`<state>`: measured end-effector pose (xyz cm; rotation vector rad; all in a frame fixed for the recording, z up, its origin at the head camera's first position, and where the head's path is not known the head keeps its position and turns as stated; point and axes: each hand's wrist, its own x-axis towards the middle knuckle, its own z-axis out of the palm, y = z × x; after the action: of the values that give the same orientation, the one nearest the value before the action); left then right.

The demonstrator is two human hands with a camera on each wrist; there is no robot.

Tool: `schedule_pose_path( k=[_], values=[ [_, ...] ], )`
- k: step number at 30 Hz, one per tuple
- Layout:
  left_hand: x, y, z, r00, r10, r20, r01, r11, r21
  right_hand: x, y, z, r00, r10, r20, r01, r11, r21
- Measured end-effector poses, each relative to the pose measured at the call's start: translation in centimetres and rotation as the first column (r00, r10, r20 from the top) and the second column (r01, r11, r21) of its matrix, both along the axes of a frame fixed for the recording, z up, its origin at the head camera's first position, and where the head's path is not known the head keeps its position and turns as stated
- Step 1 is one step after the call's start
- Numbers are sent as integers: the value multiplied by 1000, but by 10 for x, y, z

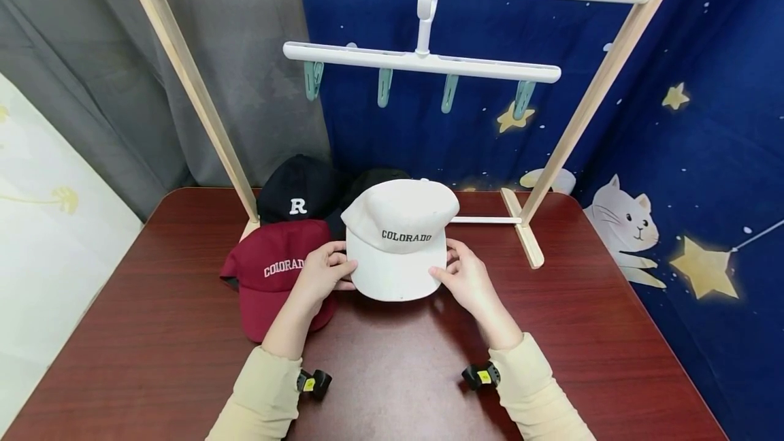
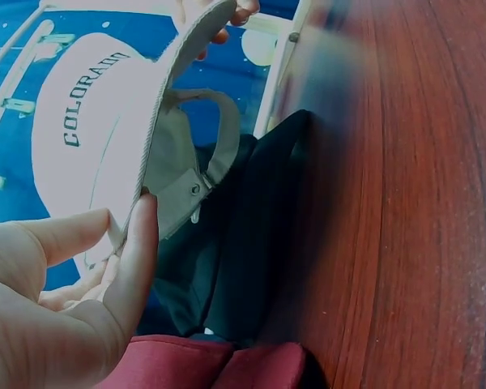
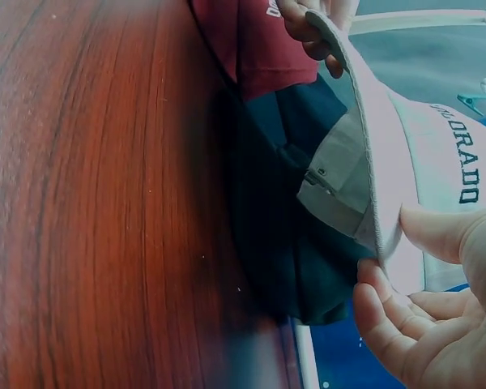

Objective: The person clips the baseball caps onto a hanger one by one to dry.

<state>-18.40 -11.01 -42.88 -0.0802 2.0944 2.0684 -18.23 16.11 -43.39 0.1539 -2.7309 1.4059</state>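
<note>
A white cap (image 1: 398, 271) with COLORADO lettering is held up between both hands, its brim toward the person. My left hand (image 1: 326, 271) pinches the left side of the brim, thumb on top and fingers beneath. On the opposite side of the brim, my right hand (image 1: 467, 276) grips it the same way. The cap's back strap (image 2: 219, 134) and buckle show underneath in the left wrist view. Left of the white cap lies a dark red cap (image 1: 263, 298), partly covered by the left hand and forearm. A navy cap (image 1: 297, 186) with an R sits behind it.
A wooden rack (image 1: 199, 87) stands over the table's far side, with a white hanger (image 1: 367, 56) on its top bar. Several green clips (image 1: 384, 87) hang from the hanger. Another black cap (image 1: 380, 174) is partly hidden behind the white one. Curtains (image 1: 245, 33) close off the back.
</note>
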Motion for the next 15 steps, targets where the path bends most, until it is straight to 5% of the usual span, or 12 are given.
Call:
schedule_pose_path(
  k=[15],
  values=[
    [-5,1,4,1000,-19,10,19,999,35,-3,0,6,1000,12,-19,-12,1000,11]
  ],
)
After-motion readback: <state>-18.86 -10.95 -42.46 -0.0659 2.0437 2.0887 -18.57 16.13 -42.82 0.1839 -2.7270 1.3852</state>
